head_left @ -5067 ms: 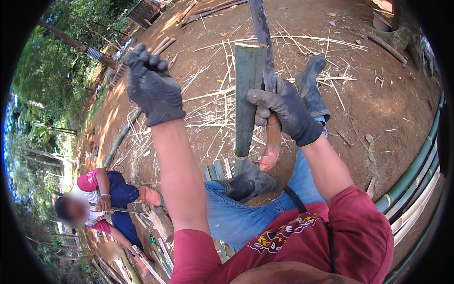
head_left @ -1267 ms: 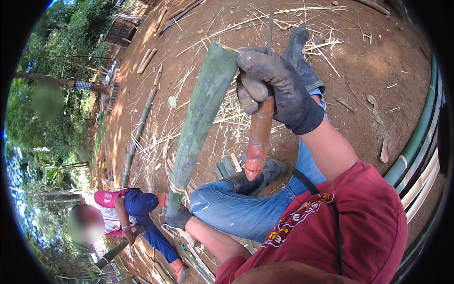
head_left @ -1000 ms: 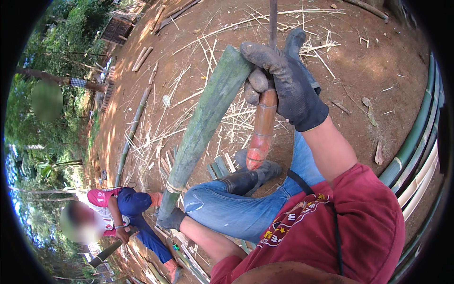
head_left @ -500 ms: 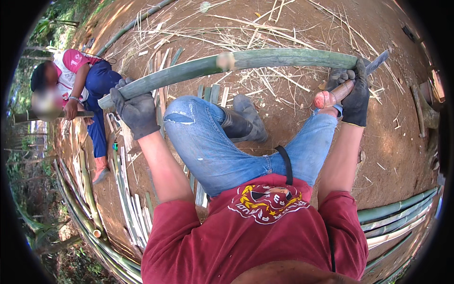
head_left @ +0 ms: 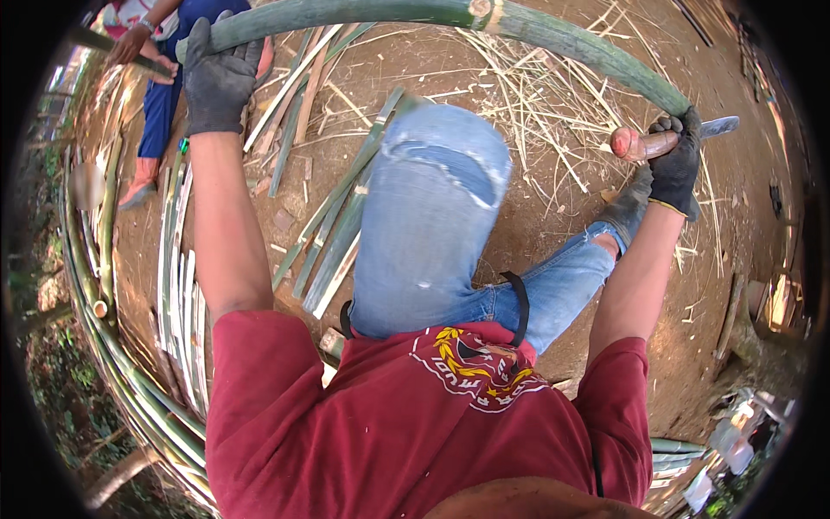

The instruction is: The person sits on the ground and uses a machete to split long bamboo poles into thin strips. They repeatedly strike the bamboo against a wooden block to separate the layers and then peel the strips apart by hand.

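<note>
**Green bamboo length spans the top of the view**

At far left, bamboo poles (head_left: 108,225) lie on the ground, with pale split strips (head_left: 183,285) just beside them. Above these, a co-worker in blue trousers (head_left: 160,112) shows in part, a hand on a dark bar (head_left: 117,54). The left hand (head_left: 220,82), in a dark glove, is partly closed about the near end of the bamboo length (head_left: 424,10), its thumb laid against the side. More split pieces (head_left: 333,233) lie beside a ripped denim knee (head_left: 441,169). The bamboo runs above the knee, over scattered shavings (head_left: 553,99). Its other end meets the right hand (head_left: 674,160), also gloved, whose fingers are wrapped firmly around a reddish-brown handle (head_left: 638,144); the metal blade (head_left: 720,127) points outward, right.
</note>
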`<state>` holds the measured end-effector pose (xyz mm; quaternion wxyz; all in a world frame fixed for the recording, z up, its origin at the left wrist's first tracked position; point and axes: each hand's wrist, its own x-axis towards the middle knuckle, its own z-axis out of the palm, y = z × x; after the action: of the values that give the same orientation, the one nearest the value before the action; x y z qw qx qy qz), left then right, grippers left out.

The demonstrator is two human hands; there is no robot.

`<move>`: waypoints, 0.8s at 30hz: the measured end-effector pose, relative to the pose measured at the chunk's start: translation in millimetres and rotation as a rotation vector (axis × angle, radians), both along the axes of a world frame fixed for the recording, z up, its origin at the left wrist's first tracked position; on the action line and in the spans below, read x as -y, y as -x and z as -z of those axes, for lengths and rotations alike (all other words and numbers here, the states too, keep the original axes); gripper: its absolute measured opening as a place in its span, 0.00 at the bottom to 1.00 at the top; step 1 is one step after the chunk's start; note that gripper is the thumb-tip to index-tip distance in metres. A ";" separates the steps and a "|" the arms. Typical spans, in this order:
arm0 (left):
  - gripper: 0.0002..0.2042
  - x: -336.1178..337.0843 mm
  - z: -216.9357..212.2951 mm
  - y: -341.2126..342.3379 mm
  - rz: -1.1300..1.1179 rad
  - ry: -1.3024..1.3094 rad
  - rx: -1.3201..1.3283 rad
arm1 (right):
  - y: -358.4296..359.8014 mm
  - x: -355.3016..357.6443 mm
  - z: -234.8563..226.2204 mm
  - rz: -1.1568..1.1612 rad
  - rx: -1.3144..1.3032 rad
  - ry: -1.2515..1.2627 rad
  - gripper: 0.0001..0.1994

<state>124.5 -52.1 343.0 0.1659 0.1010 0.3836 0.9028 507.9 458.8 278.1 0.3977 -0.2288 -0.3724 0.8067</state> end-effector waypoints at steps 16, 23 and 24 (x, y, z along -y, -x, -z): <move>0.30 187.0 279.6 -320.1 -0.545 0.079 0.839 | 207.4 104.3 159.9 -0.743 0.621 -0.119 0.12; 0.19 183.8 243.3 -323.2 -0.088 1.193 0.740 | 151.9 109.6 248.6 -0.711 0.718 -0.069 0.12; 0.16 182.2 252.6 -285.0 -0.200 1.240 0.506 | 132.6 105.6 254.4 -0.657 0.734 -0.147 0.13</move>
<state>409.5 -234.3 90.3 0.1936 -0.2635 0.7875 0.5225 375.3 353.2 23.7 -0.0199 -0.3395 -0.5963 0.7272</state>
